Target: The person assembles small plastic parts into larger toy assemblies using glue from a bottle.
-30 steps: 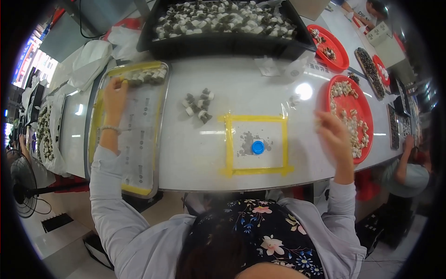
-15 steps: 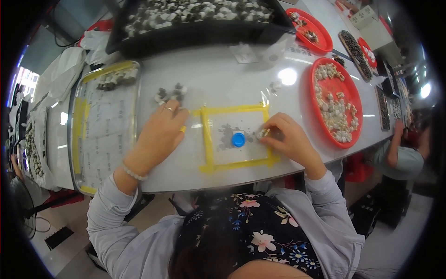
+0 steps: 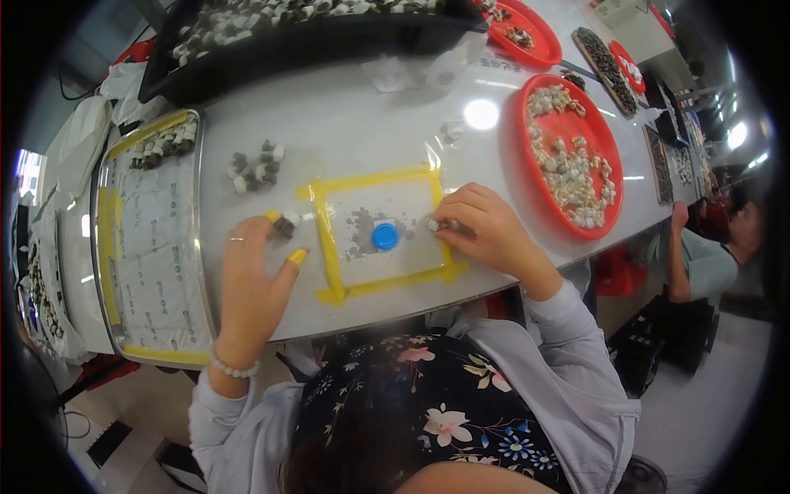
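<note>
My left hand (image 3: 253, 284) is over the table with thumb and fingers apart. Yellow covers sit on its thumb and one fingertip. By that fingertip lies a small dark-and-white piece (image 3: 285, 224). Farther back is a cluster of similar pieces (image 3: 257, 168). My right hand (image 3: 485, 230) pinches a small whitish piece with brown parts (image 3: 434, 224), partly hidden by the fingers. That hand is over the right side of a yellow-taped square (image 3: 330, 255). Inside the square, a round blue cap (image 3: 385, 237) stands among dark wet-looking spots.
Left, a metal-rimmed tray (image 3: 156, 272) has a row of dark-and-white pieces at its far end. A large black bin (image 3: 271, 62) of such pieces stands behind. A red round tray (image 3: 613, 177) of whitish pieces is at right. Another person (image 3: 699, 255) sits beyond.
My left hand has drawn back from the cluster toward me, and one piece is now apart from it by the fingers. The right hand still pinches its piece. The view has shifted.
</note>
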`<action>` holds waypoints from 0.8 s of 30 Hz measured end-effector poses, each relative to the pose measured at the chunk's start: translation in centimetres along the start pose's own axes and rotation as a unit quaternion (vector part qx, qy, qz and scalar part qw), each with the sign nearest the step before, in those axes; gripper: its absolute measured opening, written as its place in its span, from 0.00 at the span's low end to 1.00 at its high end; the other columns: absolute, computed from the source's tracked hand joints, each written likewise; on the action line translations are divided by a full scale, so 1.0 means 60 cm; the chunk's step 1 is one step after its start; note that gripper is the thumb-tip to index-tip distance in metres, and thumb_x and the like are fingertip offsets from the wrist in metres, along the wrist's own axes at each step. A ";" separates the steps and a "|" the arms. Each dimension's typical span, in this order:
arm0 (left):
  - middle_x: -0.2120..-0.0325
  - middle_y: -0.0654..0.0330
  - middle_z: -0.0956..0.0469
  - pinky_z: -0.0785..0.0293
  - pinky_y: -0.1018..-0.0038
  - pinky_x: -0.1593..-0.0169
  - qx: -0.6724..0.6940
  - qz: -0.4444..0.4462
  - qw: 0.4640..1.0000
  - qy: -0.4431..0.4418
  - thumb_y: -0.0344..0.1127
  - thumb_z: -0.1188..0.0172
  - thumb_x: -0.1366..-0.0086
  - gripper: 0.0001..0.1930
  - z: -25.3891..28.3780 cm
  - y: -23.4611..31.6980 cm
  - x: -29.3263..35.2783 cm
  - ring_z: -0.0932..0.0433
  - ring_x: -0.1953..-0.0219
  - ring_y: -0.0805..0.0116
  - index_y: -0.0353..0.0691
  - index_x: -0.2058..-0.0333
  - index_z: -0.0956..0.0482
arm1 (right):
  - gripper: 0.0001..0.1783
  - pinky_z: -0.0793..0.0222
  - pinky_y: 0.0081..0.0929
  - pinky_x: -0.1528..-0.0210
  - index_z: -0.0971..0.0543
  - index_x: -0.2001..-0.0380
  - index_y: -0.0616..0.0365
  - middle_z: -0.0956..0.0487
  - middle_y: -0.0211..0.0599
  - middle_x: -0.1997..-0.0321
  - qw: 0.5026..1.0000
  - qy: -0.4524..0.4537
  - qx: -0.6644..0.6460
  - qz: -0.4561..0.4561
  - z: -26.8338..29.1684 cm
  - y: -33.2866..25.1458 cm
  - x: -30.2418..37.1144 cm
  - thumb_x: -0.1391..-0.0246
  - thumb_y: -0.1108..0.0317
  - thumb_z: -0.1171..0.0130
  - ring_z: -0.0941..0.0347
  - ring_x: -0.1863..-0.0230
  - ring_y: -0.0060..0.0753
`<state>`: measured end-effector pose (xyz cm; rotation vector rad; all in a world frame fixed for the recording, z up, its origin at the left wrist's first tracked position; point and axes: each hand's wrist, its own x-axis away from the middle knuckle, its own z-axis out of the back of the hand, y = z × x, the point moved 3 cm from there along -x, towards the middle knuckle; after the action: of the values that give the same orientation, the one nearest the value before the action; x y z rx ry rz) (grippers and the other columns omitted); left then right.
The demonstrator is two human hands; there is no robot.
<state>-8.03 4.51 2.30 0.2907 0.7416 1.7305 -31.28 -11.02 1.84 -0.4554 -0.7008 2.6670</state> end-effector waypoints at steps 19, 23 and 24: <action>0.63 0.57 0.27 0.28 0.76 0.56 0.582 0.171 0.795 0.012 0.17 0.45 0.48 0.18 -0.059 0.006 0.036 0.26 0.61 0.71 0.31 0.57 0.32 | 0.12 0.35 0.28 0.67 0.24 0.72 0.56 0.27 0.34 0.72 0.994 -0.033 0.024 0.099 -0.028 -0.062 -0.070 0.67 0.75 0.39 0.30 0.68 0.35; 0.63 0.54 0.26 0.27 0.74 0.56 0.637 0.197 0.746 0.003 0.18 0.45 0.46 0.17 -0.076 0.009 0.057 0.24 0.62 0.68 0.30 0.56 0.32 | 0.12 0.36 0.28 0.65 0.24 0.72 0.57 0.28 0.33 0.72 0.989 -0.082 0.066 0.104 -0.035 -0.068 -0.079 0.67 0.74 0.39 0.31 0.68 0.34; 0.64 0.54 0.25 0.26 0.74 0.56 0.647 0.212 0.732 -0.001 0.18 0.44 0.46 0.17 -0.080 0.012 0.060 0.24 0.62 0.68 0.30 0.56 0.32 | 0.12 0.36 0.28 0.65 0.24 0.72 0.57 0.28 0.33 0.72 0.988 -0.086 0.069 0.106 -0.035 -0.069 -0.080 0.66 0.74 0.39 0.31 0.68 0.34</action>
<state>-12.34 6.25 -1.62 1.5030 1.9270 1.2936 -25.20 -8.70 3.31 -0.2797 -0.5354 2.9596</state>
